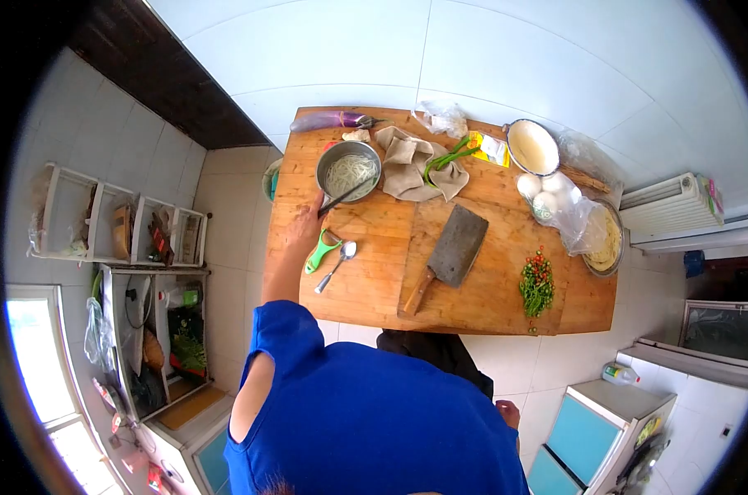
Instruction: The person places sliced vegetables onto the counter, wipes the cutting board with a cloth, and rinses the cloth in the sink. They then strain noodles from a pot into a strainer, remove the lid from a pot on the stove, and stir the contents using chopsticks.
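Observation:
My left hand [305, 221] reaches over the left part of the wooden table and is closed on the end of dark chopsticks [347, 193]. Their other end lies in a metal bowl [321, 175] of pale thin shreds [349, 173] in liquid. Just below that hand are a green peeler [321, 251] and a metal spoon [337, 266]. Down at my right side hangs my right hand [507, 412], partly visible, its fingers curled with nothing seen in them. A cleaver [458, 245] with a wooden handle rests on the cutting board [493, 280], away from both hands.
Chopped red and green peppers [537, 289] lie at the board's right. Behind are an eggplant [328, 121], a cloth [403, 169] with green stalks [448, 161], an enamel basin [532, 147], bagged eggs [547, 198] and a bowl of noodle-like food [609, 239]. White tiles [481, 58] border the table.

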The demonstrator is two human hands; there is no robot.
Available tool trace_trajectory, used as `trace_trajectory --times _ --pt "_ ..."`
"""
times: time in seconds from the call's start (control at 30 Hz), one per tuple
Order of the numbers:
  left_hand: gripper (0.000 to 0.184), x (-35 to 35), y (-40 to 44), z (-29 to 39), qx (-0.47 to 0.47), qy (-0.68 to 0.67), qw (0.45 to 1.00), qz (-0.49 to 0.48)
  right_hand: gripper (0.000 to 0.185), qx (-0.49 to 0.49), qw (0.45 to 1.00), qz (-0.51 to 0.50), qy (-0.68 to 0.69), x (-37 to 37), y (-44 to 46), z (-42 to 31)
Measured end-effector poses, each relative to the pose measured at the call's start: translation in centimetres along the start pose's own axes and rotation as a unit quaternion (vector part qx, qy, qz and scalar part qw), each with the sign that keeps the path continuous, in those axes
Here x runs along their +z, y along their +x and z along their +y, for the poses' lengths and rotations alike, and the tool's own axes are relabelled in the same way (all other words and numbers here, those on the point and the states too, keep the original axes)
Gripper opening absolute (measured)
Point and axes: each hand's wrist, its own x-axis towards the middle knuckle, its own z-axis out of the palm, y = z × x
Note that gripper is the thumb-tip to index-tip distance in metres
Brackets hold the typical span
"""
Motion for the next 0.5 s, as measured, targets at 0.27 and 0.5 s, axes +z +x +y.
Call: trace_trajectory --times 0.27,0.5 --pt "0.059 2.7 -0.2 -0.1 0.042 0.093 0.994 0.039 0.014 -0.001 1.000 -0.016 0.015 -0.2 0.0 -1.4" --pt "0.060 0.7 -4.4 3.1 0.095 0.072 0.991 0.064 0.017 -0.068 0.998 -0.009 0.011 1.3 0.4 -4.6"
